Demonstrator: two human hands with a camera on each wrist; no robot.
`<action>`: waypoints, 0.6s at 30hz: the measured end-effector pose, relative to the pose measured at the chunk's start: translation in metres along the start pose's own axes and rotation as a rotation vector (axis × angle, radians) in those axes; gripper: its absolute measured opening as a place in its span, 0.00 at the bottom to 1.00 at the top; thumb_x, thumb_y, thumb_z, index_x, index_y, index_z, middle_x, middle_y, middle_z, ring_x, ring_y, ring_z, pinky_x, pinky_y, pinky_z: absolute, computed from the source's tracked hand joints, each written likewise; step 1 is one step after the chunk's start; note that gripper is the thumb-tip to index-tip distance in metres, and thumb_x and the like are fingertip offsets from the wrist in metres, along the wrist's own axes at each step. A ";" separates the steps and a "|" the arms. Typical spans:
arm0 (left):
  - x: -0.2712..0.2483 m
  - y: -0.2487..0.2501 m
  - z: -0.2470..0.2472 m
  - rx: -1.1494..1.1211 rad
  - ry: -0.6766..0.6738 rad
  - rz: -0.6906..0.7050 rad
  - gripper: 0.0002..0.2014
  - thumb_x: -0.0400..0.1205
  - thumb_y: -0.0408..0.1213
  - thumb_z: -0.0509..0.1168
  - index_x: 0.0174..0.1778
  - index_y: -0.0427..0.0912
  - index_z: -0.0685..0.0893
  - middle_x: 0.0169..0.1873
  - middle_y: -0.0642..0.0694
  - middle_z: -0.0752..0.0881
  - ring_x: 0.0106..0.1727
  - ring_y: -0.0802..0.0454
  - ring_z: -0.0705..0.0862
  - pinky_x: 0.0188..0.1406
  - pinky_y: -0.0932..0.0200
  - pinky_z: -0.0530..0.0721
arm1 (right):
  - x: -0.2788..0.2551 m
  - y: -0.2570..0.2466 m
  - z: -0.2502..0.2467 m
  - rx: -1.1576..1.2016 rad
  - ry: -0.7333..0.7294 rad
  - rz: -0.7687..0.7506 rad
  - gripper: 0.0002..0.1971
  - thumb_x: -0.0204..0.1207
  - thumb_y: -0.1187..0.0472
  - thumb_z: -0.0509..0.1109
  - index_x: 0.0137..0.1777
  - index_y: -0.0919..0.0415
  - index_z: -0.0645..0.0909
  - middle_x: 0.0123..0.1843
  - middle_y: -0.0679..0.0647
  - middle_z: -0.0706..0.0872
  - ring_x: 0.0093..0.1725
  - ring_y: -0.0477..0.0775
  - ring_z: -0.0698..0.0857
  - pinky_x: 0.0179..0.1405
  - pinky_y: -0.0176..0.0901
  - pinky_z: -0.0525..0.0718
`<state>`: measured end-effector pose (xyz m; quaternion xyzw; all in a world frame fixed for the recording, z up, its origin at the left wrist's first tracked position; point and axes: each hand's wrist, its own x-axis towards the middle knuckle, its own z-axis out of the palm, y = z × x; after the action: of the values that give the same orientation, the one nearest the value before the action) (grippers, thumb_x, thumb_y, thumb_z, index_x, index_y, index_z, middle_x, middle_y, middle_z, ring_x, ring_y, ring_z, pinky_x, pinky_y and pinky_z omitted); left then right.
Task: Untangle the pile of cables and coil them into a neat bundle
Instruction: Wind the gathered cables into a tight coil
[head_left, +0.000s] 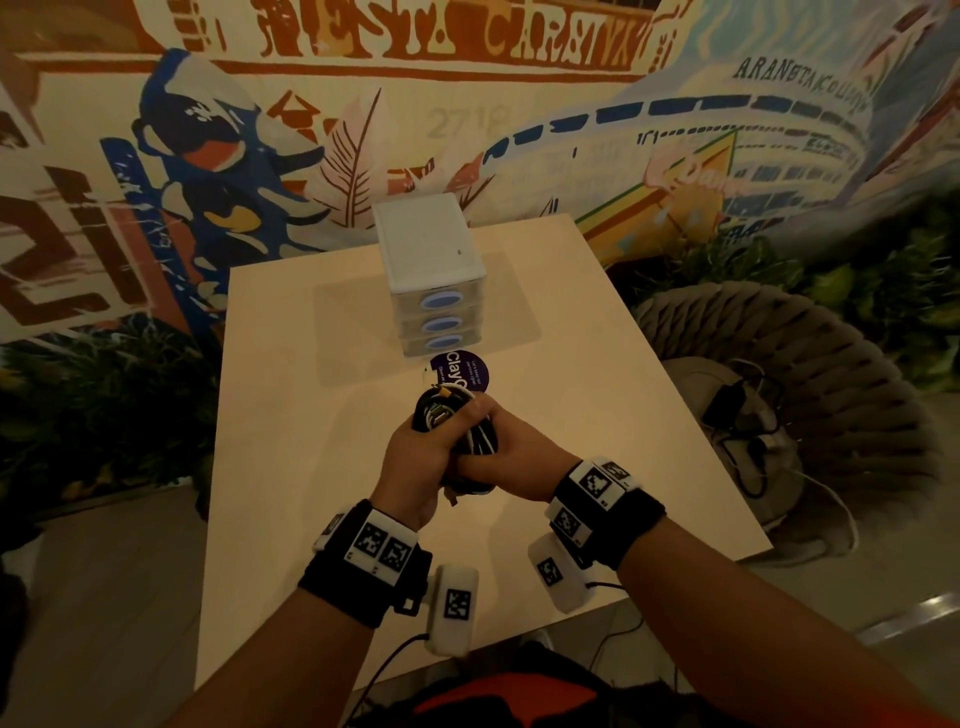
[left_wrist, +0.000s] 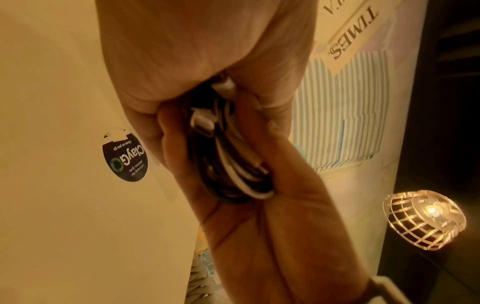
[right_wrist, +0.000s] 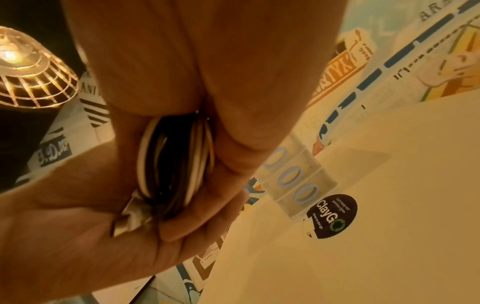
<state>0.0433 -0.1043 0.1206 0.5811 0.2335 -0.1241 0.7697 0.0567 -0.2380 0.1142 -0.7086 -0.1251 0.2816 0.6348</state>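
A coiled bundle of black and white cables is held above the middle of the pale table. My left hand grips its left side with fingers curled over the loops. Against it, my right hand grips the right side of the bundle. In the left wrist view the cable loops lie squeezed between both palms, with a white plug on top. The right wrist view shows the cable loops edge-on and a white plug at their lower end. Much of the bundle is hidden by fingers.
A white three-drawer box stands on the table beyond the hands, with a round dark sticker in front of it. To the right is a woven chair holding a charger and loose wires. Plants line both sides.
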 end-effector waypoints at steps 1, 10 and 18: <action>-0.001 0.001 -0.002 -0.006 -0.015 -0.003 0.18 0.75 0.42 0.80 0.59 0.39 0.90 0.51 0.37 0.93 0.53 0.38 0.92 0.46 0.43 0.92 | 0.000 -0.001 0.001 0.017 -0.019 0.000 0.42 0.73 0.72 0.79 0.82 0.50 0.62 0.63 0.61 0.87 0.57 0.62 0.91 0.56 0.63 0.91; -0.003 0.013 -0.016 0.039 -0.159 -0.061 0.29 0.70 0.54 0.78 0.65 0.44 0.87 0.56 0.37 0.92 0.58 0.36 0.91 0.55 0.29 0.89 | 0.012 0.012 0.018 0.030 0.159 -0.004 0.40 0.67 0.73 0.80 0.76 0.49 0.70 0.53 0.64 0.90 0.43 0.70 0.92 0.42 0.71 0.91; -0.007 0.017 -0.020 0.089 -0.237 -0.100 0.22 0.83 0.62 0.64 0.61 0.49 0.90 0.56 0.43 0.93 0.59 0.45 0.91 0.59 0.45 0.87 | 0.009 0.012 0.019 0.199 0.156 -0.014 0.30 0.81 0.72 0.72 0.81 0.57 0.69 0.57 0.61 0.89 0.44 0.57 0.92 0.40 0.52 0.90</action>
<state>0.0412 -0.0806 0.1341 0.5835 0.1641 -0.2404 0.7582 0.0515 -0.2192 0.1001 -0.6611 -0.0517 0.2320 0.7116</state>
